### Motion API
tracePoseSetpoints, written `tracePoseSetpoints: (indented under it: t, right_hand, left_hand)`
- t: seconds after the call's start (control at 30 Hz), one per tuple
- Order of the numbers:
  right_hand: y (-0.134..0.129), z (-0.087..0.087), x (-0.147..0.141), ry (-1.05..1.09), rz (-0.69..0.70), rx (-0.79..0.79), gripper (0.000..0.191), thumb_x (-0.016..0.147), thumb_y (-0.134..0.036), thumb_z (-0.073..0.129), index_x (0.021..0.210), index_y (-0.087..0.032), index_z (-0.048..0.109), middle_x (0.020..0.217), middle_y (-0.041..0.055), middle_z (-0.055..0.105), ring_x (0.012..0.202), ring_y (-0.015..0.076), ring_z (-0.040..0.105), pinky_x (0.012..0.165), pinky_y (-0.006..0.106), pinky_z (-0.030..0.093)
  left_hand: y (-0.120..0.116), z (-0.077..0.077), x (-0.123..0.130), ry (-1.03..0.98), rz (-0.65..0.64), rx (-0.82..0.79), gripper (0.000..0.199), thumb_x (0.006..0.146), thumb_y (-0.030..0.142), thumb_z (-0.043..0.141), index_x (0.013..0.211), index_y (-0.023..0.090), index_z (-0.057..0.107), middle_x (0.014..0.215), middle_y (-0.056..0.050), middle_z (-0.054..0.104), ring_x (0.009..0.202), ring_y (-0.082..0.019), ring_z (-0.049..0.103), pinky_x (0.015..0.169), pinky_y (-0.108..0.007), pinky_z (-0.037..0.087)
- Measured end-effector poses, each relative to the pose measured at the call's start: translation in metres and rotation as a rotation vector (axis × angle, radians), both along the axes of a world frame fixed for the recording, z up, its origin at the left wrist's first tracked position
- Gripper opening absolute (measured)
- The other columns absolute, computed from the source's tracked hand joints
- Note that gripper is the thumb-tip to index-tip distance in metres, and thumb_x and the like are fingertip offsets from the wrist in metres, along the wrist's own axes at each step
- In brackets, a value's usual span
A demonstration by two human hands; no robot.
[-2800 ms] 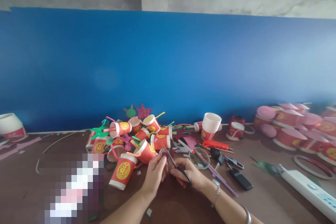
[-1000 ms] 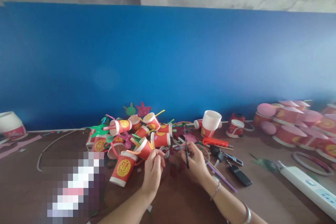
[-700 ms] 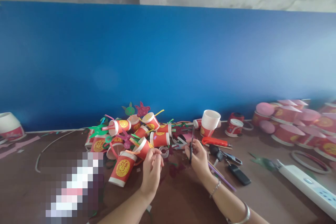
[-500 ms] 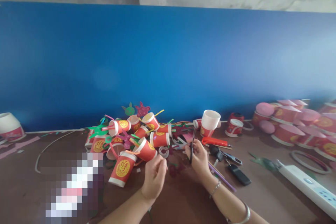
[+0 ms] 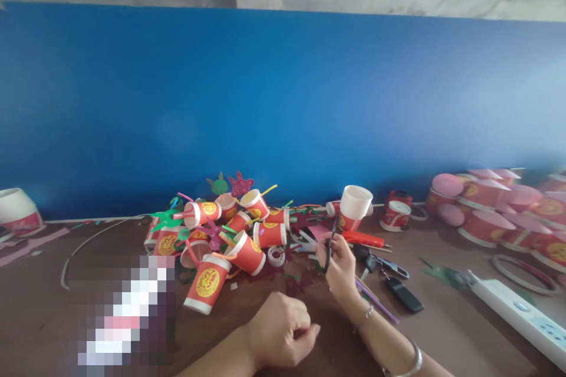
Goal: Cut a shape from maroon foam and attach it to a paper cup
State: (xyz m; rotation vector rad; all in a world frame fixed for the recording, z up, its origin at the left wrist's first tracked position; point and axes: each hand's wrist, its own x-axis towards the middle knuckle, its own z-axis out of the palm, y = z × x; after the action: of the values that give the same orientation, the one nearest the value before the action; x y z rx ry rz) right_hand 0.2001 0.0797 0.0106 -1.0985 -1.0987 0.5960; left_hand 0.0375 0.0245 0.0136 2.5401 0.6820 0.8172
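Observation:
My right hand (image 5: pixel 340 265) holds black-handled scissors (image 5: pixel 329 241) with the blades pointing up, just right of a heap of red paper cups (image 5: pixel 230 230) decorated with coloured straws and paper cut-outs. My left hand (image 5: pixel 283 330) rests low on the brown table (image 5: pixel 57 318), fingers curled in loosely; whether a small scrap sits in it I cannot tell. A small dark purple paper piece (image 5: pixel 294 285) lies on the table between the hands.
An upright white cup (image 5: pixel 355 206), a red utility knife (image 5: pixel 367 240), keys with a black fob (image 5: pixel 395 288), a purple straw (image 5: pixel 375 301) and a white power strip (image 5: pixel 517 315) lie to the right. Pink-lidded bowls (image 5: pixel 499 206) fill the far right. A blue wall stands behind.
My left hand has dropped away from the cup heap towards me and curled up. My right hand has lifted the scissors upright and shifted slightly right.

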Motion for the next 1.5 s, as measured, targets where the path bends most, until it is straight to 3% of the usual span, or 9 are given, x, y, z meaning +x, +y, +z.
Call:
tracePoseSetpoints:
  t: [0.3,0.47,0.67,0.8,0.93,1.07,1.17,1.33,1.5]
  right_hand:
    - [0.019,0.008,0.029,-0.001,-0.275,0.008,0.030,0.069,-0.026,0.061,0.096,-0.020,0.051,0.080,0.0018,0.060,0.066,0.0147,0.056,0.059,0.026,0.044]
    - [0.019,-0.001,0.027,-0.352,-0.265,-0.181,0.036,0.066,-0.026,0.059,0.101,-0.021,0.053,0.082,0.0025,0.062,0.068,0.0193,0.056,0.063,0.031,0.042]
    - [0.021,-0.002,0.030,-0.753,-0.308,-0.176,0.028,0.066,-0.015,0.052,0.092,-0.023,0.059,0.080,0.0024,0.066,0.079,0.0246,0.058,0.071,0.034,0.036]
    - [0.023,-0.001,0.037,-0.693,-0.372,-0.180,0.026,0.068,-0.016,0.052,0.093,-0.022,0.060,0.071,0.0020,0.065,0.064,0.0211,0.056,0.063,0.030,0.037]
    - [0.019,-0.002,0.035,-0.559,-0.435,0.032,0.023,0.072,-0.018,0.051,0.094,-0.019,0.058,0.081,0.0055,0.065,0.072,0.0216,0.056,0.064,0.030,0.041]
    - [0.002,0.001,0.020,-0.740,-0.246,0.409,0.026,0.068,-0.009,0.050,0.089,-0.021,0.059,0.078,0.0034,0.063,0.073,0.0204,0.056,0.069,0.033,0.041]
    - [-0.014,0.006,0.006,-0.969,0.010,0.640,0.045,0.061,-0.001,0.044,0.097,-0.024,0.058,0.085,0.0023,0.068,0.075,0.0199,0.057,0.070,0.034,0.039]
    - [-0.027,0.009,-0.005,-1.003,0.277,0.627,0.047,0.065,-0.005,0.046,0.106,-0.026,0.053,0.097,0.0047,0.068,0.078,0.0209,0.059,0.072,0.037,0.042]
    - [-0.024,0.008,-0.007,-0.631,0.159,0.394,0.033,0.075,-0.012,0.054,0.105,-0.023,0.050,0.099,0.0082,0.064,0.090,0.0238,0.059,0.082,0.039,0.044]
  left_hand:
    - [0.002,0.000,0.000,-0.027,0.020,-0.036,0.038,0.077,0.016,0.049,0.049,0.019,0.023,0.044,0.005,0.031,0.043,-0.008,0.029,0.044,-0.025,0.020]
    - [0.002,0.001,-0.001,-0.032,0.033,-0.052,0.038,0.078,0.017,0.048,0.048,0.019,0.024,0.045,0.005,0.032,0.042,-0.008,0.030,0.043,-0.025,0.020]
    - [0.002,0.002,-0.001,-0.044,0.064,-0.067,0.042,0.081,0.019,0.047,0.045,0.020,0.026,0.045,0.004,0.033,0.043,-0.009,0.031,0.044,-0.026,0.020]
    - [0.002,0.001,-0.001,-0.129,0.072,-0.129,0.042,0.083,0.022,0.047,0.045,0.019,0.029,0.046,0.004,0.032,0.043,-0.009,0.029,0.044,-0.027,0.019]
    - [0.008,-0.003,-0.001,-0.306,0.202,-0.365,0.043,0.088,0.035,0.043,0.049,0.018,0.040,0.048,0.003,0.036,0.047,-0.009,0.036,0.047,-0.024,0.025]
    - [0.019,-0.007,-0.001,-0.647,0.289,-0.772,0.046,0.086,0.055,0.038,0.075,0.015,0.057,0.056,0.003,0.050,0.037,-0.006,0.032,0.038,-0.021,0.021]
    - [0.025,-0.006,-0.002,-0.813,0.298,-0.933,0.055,0.085,0.061,0.035,0.067,0.014,0.057,0.050,0.003,0.048,0.034,-0.005,0.030,0.036,-0.020,0.017]
    - [0.027,-0.005,-0.002,-0.948,0.328,-0.908,0.041,0.073,0.055,0.061,0.065,0.016,0.050,0.040,0.009,0.039,0.033,-0.004,0.028,0.036,-0.018,0.020]
    - [0.027,-0.003,-0.003,-0.995,0.410,-0.802,0.036,0.076,0.053,0.059,0.075,0.017,0.052,0.039,0.011,0.038,0.029,-0.004,0.026,0.035,-0.017,0.021]
